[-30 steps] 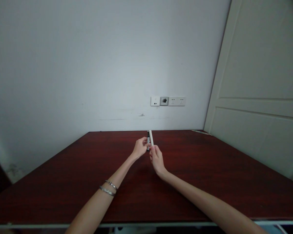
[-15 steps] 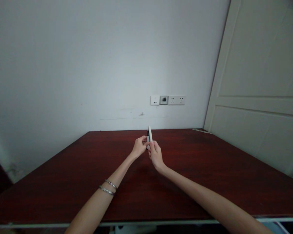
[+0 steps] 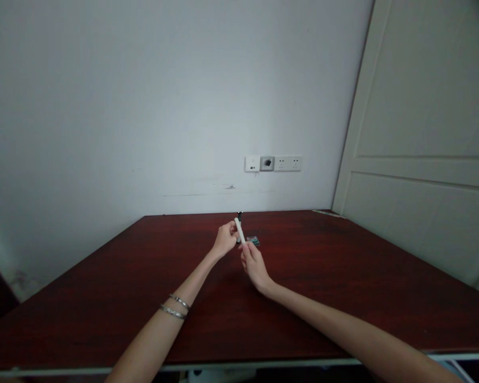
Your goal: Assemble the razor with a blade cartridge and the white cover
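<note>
My left hand is closed around a slim upright object with a dark, wider top. Its grey lower part is mostly hidden by my fingers and by the white stick, so its kind is unclear. Between the fingertips of my right hand is a slim white stick, held by its lower end and leaning up to the left. The stick crosses in front of the dark-topped object; whether they touch I cannot tell. Just beyond my right fingers a small flat teal and clear packet lies on the table.
A dark red wooden table spreads beneath both arms, its far edge against a pale wall. Sockets and switches are set in the wall. A white panelled door stands along the right side.
My right hand has lowered slightly, and the white stick has come down and tipped to the left. The small packet, hidden before, now shows. My left hand has barely shifted.
</note>
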Demonstrator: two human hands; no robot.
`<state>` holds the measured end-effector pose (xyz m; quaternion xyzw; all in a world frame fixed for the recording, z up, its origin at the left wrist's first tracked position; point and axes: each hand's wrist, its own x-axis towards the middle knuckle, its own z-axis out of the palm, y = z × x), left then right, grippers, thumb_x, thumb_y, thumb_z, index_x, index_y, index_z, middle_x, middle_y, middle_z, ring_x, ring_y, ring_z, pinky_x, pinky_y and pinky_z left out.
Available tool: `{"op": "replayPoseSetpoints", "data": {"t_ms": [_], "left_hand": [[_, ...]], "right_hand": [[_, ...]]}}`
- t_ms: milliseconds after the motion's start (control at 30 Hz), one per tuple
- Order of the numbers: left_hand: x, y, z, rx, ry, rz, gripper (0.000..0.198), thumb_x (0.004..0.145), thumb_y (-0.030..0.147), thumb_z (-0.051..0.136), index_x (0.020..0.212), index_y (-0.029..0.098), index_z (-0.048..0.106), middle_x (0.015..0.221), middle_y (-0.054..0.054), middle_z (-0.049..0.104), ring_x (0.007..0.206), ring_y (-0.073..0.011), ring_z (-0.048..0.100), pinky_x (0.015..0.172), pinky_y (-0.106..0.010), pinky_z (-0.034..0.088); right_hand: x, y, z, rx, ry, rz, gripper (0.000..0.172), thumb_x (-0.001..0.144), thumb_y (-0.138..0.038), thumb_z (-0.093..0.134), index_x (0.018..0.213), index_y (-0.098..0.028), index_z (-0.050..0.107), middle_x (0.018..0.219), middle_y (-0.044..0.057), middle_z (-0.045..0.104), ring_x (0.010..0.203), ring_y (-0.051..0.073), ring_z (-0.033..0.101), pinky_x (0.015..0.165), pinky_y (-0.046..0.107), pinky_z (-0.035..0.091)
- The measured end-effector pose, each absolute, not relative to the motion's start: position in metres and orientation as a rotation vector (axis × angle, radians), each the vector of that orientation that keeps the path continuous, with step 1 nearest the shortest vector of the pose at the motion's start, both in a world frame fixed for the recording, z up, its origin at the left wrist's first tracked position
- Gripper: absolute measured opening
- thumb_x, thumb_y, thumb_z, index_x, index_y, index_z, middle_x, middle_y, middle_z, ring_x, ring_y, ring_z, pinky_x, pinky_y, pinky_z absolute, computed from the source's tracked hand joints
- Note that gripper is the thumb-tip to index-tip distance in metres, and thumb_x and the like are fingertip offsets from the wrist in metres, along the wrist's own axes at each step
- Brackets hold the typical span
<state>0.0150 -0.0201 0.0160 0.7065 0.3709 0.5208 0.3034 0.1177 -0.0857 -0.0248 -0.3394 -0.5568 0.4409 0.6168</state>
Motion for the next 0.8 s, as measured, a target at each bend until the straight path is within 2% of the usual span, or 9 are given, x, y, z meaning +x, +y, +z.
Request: {"op": "replayPoseSetpoints", "data": {"t_ms": [167, 300, 467, 633, 800], "left_hand": [[0.011, -0.020, 0.021, 1.808, 1.015, 1.311, 0.006, 0.064, 0.009, 0.059, 0.070, 0.011, 0.058, 0.061, -0.002, 0.063, 0.054, -0.0114, 0.059, 0.050, -0.018, 0.044], [0.009, -0.028, 0.026, 1.601, 1.118, 1.233, 0.008, 0.068, 0.015, 0.060, 0.075, 0.011, 0.058, 0.059, -0.002, 0.062, 0.047, -0.0125, 0.060, 0.043, -0.019, 0.044], [0.007, -0.038, 0.027, 1.460, 1.134, 1.146, 0.010, 0.070, 0.019, 0.062, 0.073, 0.011, 0.058, 0.059, -0.003, 0.062, 0.046, -0.0131, 0.060, 0.043, -0.020, 0.046], [0.010, -0.043, 0.021, 1.461, 1.161, 1.098, 0.012, 0.069, 0.020, 0.064, 0.071, 0.011, 0.056, 0.058, -0.002, 0.061, 0.044, -0.0119, 0.059, 0.043, -0.020, 0.047], [0.014, -0.047, 0.018, 1.502, 1.172, 1.103, 0.007, 0.070, 0.014, 0.061, 0.071, 0.010, 0.056, 0.058, -0.002, 0.060, 0.042, -0.0112, 0.058, 0.042, -0.021, 0.046]], "right_hand": [[0.140, -0.072, -0.006, -0.747, -1.434, 0.914, 0.034, 0.079, -0.051, 0.046, 0.075, -0.018, 0.055, 0.057, -0.004, 0.042, 0.047, 0.008, 0.035, 0.041, 0.020, 0.027], [0.180, -0.035, 0.028, -0.895, -1.626, 0.576, 0.033, 0.078, -0.047, 0.048, 0.075, -0.017, 0.063, 0.054, -0.003, 0.046, 0.050, 0.011, 0.040, 0.046, 0.021, 0.029], [0.199, -0.017, 0.054, -1.137, -1.868, 0.324, 0.045, 0.079, -0.052, 0.044, 0.066, -0.017, 0.068, 0.054, 0.000, 0.056, 0.053, 0.012, 0.047, 0.051, 0.023, 0.030], [0.191, -0.023, 0.056, -1.284, -1.914, 0.236, 0.048, 0.075, -0.059, 0.046, 0.064, -0.019, 0.070, 0.058, 0.001, 0.063, 0.057, 0.015, 0.054, 0.049, 0.023, 0.029], [0.214, -0.018, 0.049, -1.273, -1.947, 0.218, 0.048, 0.076, -0.058, 0.045, 0.065, -0.019, 0.072, 0.060, 0.002, 0.064, 0.060, 0.016, 0.056, 0.052, 0.023, 0.032]]}}
